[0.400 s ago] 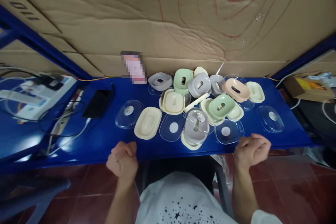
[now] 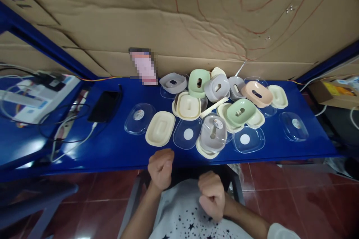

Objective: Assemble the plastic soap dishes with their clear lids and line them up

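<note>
My left hand [image 2: 160, 168] is a closed fist at the table's front edge, nearest the cream oval tray [image 2: 159, 128]. My right hand [image 2: 212, 195], also balled into a fist, hovers over my lap, apart from the table. Nothing shows in either fist. Beyond them lies a cluster of plastic parts: a grey container [image 2: 213, 133] on a cream piece, a green container [image 2: 240, 112], another green one [image 2: 199, 82], a peach container [image 2: 257, 93] and a cream piece [image 2: 189, 106]. Clear lids with round white stickers lie among them, such as the clear lid [image 2: 139, 118] at left.
A black phone [image 2: 104, 106] with a white cable lies left on the blue table [image 2: 126, 157]. Another phone, its screen pixelated [image 2: 146, 68], leans on the cardboard wall [image 2: 112, 26]. A power strip [image 2: 45, 99] stands far left; a cardboard box [image 2: 336, 93] is at right.
Both fists have moved inward, closer together. My right hand has come left and down from the table edge to my lap; my left has shifted right. The containers have not been moved.
</note>
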The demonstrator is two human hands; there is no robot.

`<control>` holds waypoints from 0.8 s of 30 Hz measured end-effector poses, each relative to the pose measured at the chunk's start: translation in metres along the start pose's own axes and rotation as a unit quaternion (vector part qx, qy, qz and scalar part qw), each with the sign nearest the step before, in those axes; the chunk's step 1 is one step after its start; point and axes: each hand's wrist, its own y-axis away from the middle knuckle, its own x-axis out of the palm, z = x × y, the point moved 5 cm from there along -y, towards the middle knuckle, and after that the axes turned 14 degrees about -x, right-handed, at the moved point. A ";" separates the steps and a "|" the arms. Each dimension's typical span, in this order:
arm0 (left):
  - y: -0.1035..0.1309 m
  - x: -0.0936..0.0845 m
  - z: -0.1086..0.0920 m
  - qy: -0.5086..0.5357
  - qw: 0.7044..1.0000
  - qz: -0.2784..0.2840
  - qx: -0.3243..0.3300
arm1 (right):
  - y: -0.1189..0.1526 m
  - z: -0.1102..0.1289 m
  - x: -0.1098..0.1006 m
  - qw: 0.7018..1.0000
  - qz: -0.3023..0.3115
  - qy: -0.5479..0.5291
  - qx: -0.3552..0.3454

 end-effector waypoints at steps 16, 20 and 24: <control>-0.003 -0.057 0.041 0.240 0.920 0.120 -0.284 | -0.007 -0.034 0.013 0.938 -0.187 -0.236 0.174; -0.008 -0.061 0.030 -0.006 0.981 -0.004 -0.194 | -0.014 -0.031 0.030 0.900 -0.230 -0.327 0.173; -0.015 -0.052 0.020 -0.266 0.961 0.041 -0.066 | -0.015 -0.031 0.041 0.912 -0.166 -0.320 0.197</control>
